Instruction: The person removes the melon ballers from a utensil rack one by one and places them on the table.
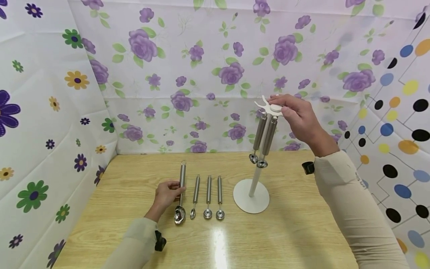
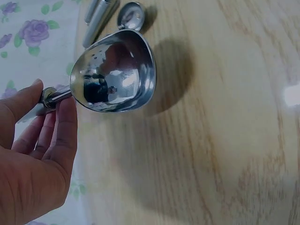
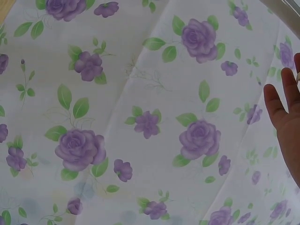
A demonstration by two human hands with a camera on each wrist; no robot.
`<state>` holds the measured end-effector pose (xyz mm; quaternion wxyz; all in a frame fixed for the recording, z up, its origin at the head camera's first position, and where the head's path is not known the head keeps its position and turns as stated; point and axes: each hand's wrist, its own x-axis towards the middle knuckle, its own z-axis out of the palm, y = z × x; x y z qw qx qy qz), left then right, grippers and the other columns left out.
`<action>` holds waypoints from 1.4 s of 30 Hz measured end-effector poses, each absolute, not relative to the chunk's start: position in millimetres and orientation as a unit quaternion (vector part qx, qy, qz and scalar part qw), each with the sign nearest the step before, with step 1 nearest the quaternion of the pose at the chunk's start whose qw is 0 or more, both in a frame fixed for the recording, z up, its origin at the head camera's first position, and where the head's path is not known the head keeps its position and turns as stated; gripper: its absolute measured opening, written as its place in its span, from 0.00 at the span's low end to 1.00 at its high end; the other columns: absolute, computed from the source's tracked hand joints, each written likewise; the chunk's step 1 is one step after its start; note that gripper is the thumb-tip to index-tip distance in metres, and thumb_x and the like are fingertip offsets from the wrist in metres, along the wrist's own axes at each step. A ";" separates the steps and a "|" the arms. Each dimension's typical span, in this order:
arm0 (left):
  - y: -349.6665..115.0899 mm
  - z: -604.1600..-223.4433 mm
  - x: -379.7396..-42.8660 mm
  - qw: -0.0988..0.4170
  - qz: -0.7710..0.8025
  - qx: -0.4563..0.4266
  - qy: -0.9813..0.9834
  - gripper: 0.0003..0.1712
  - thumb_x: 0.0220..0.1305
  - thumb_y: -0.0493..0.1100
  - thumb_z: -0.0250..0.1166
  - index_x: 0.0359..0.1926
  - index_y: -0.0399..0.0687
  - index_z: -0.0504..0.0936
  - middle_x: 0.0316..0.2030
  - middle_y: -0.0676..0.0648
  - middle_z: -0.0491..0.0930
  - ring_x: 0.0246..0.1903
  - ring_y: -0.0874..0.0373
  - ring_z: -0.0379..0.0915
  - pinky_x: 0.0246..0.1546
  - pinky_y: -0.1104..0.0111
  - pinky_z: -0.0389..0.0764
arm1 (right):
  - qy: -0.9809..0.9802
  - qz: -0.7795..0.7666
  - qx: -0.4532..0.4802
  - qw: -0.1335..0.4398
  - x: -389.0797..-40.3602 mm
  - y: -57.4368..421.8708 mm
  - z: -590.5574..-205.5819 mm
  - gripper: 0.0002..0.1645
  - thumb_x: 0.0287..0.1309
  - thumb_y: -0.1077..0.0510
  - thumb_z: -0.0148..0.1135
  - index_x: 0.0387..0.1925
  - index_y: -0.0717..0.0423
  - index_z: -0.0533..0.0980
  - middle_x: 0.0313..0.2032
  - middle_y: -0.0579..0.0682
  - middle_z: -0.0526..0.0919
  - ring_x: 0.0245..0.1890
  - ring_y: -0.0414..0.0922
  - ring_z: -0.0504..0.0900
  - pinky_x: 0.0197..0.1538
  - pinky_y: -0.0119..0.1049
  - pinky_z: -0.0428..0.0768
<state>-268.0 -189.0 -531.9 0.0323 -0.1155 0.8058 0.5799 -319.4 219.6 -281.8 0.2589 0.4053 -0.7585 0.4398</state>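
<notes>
My left hand (image 1: 168, 194) pinches the handle of a metal scoop (image 1: 180, 215) between thumb and fingers, low on the grip. In the left wrist view, the deep shiny bowl of the scoop (image 2: 115, 72) faces the camera. To its right lie several small steel ballers (image 1: 208, 194) in a row, handles pointing away. A white utensil stand (image 1: 252, 196) has a hooked top, which my right hand (image 1: 299, 114) grips with thumb and fingers around its rim. Two small steel scoops (image 1: 265, 138) hang there by their handle ends. Only part of my right hand (image 3: 288, 122) shows in the right wrist view.
The wooden table (image 1: 134, 239) ends at a flowered cloth backdrop (image 1: 188, 74). A daisy-patterned cloth (image 1: 40, 130) hangs on the left, and a dotted cloth (image 1: 396, 149) on the right. Dark wrist straps are on both sleeves.
</notes>
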 end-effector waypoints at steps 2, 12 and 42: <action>-189.2 -535.3 -269.6 0.034 0.581 -0.119 0.805 0.19 0.61 0.35 0.73 0.52 0.32 0.82 0.41 0.39 0.84 0.36 0.48 0.85 0.33 0.64 0.87 | -0.758 0.439 0.406 0.260 -319.6 219.4 -281.8 0.32 0.75 0.44 0.49 0.49 0.72 0.79 0.53 0.71 0.79 0.64 0.39 0.73 0.68 0.33 0.68; -190.3 -545.3 -273.0 0.045 0.563 -0.129 0.815 0.19 0.60 0.35 0.73 0.51 0.32 0.83 0.38 0.41 0.86 0.32 0.53 0.84 0.33 0.61 0.88 | -0.757 0.442 0.406 0.258 -321.0 218.7 -281.6 0.34 0.74 0.42 0.50 0.49 0.73 0.79 0.53 0.72 0.79 0.63 0.38 0.73 0.68 0.34 0.68; -188.4 -557.5 -272.9 0.068 0.490 -0.121 0.861 0.12 0.59 0.39 0.74 0.40 0.33 0.87 0.27 0.45 0.83 0.22 0.58 0.76 0.23 0.67 0.81 | -0.758 0.441 0.407 0.256 -321.0 219.7 -283.2 0.43 0.70 0.31 0.50 0.50 0.71 0.79 0.53 0.71 0.78 0.65 0.47 0.73 0.69 0.39 0.67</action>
